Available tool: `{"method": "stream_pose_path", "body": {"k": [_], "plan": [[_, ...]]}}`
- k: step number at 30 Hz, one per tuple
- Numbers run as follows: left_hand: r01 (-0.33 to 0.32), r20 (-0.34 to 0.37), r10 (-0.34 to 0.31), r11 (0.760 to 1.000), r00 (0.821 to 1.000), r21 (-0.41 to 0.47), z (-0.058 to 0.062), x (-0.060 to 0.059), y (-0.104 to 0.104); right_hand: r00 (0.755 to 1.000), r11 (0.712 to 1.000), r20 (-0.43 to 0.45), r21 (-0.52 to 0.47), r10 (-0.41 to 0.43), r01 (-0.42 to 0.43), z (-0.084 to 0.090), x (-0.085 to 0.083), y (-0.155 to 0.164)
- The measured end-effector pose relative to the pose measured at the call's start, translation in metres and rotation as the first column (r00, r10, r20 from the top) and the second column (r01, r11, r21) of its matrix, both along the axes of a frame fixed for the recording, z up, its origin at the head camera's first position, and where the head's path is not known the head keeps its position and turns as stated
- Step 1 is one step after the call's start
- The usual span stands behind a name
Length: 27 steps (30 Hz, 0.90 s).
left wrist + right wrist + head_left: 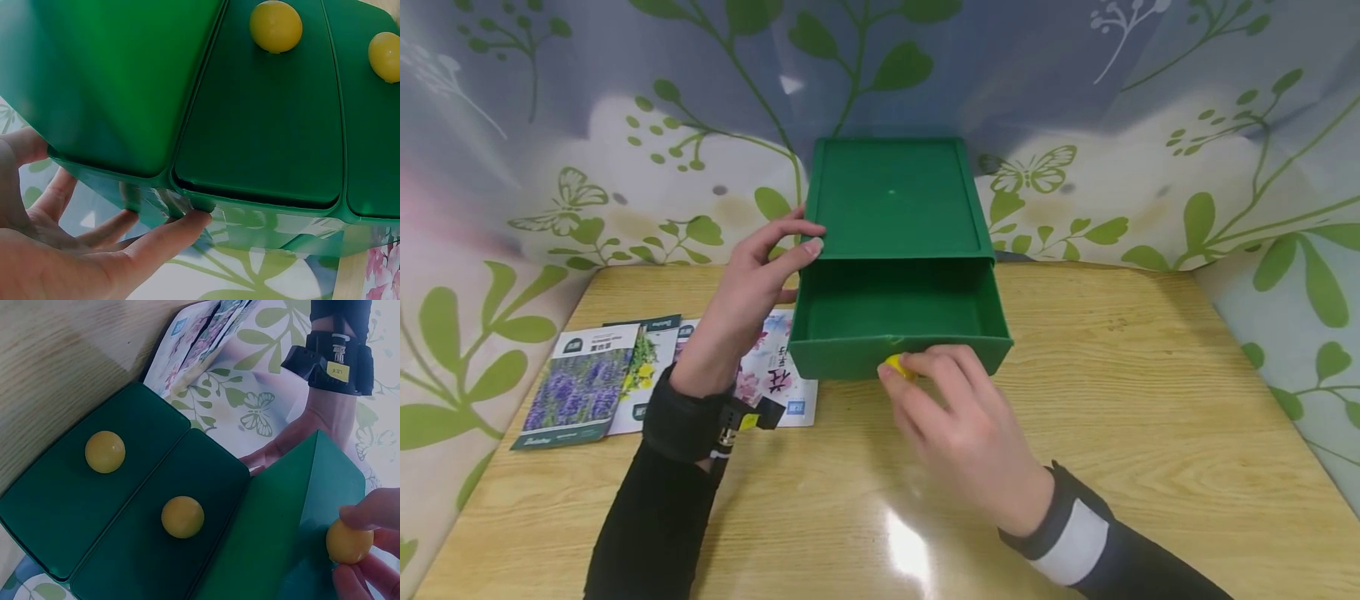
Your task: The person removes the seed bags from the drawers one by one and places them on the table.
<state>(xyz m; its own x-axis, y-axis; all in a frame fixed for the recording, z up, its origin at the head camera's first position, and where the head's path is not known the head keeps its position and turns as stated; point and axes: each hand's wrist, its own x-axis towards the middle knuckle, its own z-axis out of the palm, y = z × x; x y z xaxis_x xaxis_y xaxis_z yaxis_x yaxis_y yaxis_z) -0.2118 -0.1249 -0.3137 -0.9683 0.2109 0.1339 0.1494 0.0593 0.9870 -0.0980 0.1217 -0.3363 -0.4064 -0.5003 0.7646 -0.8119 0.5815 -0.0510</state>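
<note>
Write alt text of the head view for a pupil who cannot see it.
A right hand pinches the yellow knob of an open drawer in a green cabinet; the left hand touches the cabinet's left side. Flowery packets lie left on a wooden table.

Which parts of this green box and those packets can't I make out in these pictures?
Head view: lower drawers, hidden beneath the pulled-out drawer.
Head view: part of the yellow top knob, behind the right fingers.
Head view: parts of the packets, behind the left wristband; their fine print, too small to read.
Left wrist view: lowest knob, cut off by the right edge.
</note>
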Motion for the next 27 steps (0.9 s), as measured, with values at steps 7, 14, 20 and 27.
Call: {"method": "stream_pose_path", "body": {"k": [7, 14, 20, 27], "plan": [[0.001, -0.005, -0.001, 1.0, 1.0, 0.002, 0.0, -0.001, 0.0, 1.0, 1.0, -0.001, 0.005, -0.027, 0.027, 0.003, -0.007, -0.003], [-0.01, -0.014, 0.01, 1.0, 1.0, -0.001, 0.0, -0.001, 0.002, 0.999, 0.999, -0.008, -0.004, -0.042, 0.042, 0.003, -0.016, -0.005], [-0.014, -0.015, 0.014, 1.0, 1.0, -0.012, -0.001, -0.002, 0.002, 0.998, 0.998, 0.011, 0.006, -0.061, 0.061, 0.001, -0.026, -0.006], [-0.017, -0.009, 0.017, 1.0, 1.0, -0.015, -0.001, -0.001, 0.002, 0.997, 0.997, 0.009, -0.01, -0.081, 0.081, -0.003, -0.04, -0.006]]}}
